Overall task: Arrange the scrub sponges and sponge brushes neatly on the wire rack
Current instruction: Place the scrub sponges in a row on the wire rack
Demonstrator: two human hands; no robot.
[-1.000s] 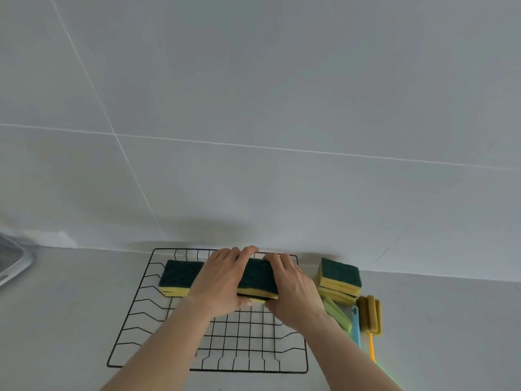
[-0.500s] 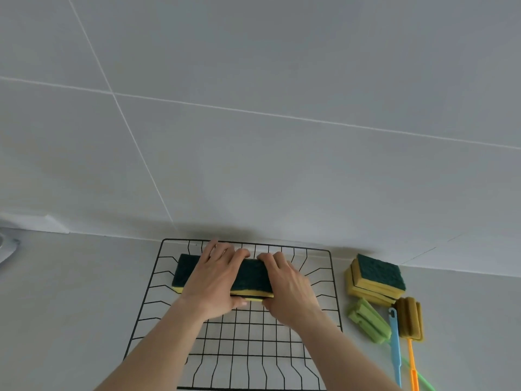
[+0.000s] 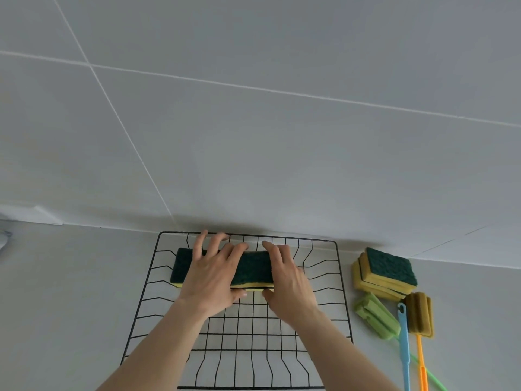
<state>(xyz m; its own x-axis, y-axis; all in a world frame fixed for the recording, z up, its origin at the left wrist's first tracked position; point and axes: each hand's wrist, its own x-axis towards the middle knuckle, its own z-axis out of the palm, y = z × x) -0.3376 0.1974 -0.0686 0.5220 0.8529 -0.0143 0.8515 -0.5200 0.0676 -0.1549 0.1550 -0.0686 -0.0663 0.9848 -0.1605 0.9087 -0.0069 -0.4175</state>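
A black wire rack (image 3: 343,292) lies on the grey counter against the wall. Two green-topped yellow scrub sponges lie end to end along its back: the left sponge (image 3: 181,263) shows past my knuckles, the right sponge (image 3: 253,268) lies between my hands. My left hand (image 3: 214,275) lies across both, fingers spread over the back, thumb at the front edge. My right hand (image 3: 290,283) clasps the right sponge's right end, thumb in front. A stack of scrub sponges (image 3: 389,268) and sponge brushes, one green (image 3: 376,316) and one yellow (image 3: 420,314), lie right of the rack.
A blue handle (image 3: 404,348) and an orange handle (image 3: 421,365) run toward me from the brushes. The tiled wall stands directly behind the rack. A white object's edge (image 3: 3,238) shows at the far left. The rack's front rows hold nothing.
Both hands stay on the sponges at the rack's back. My left fingers have spread wider. The view has shifted, showing more of the rack and the brushes.
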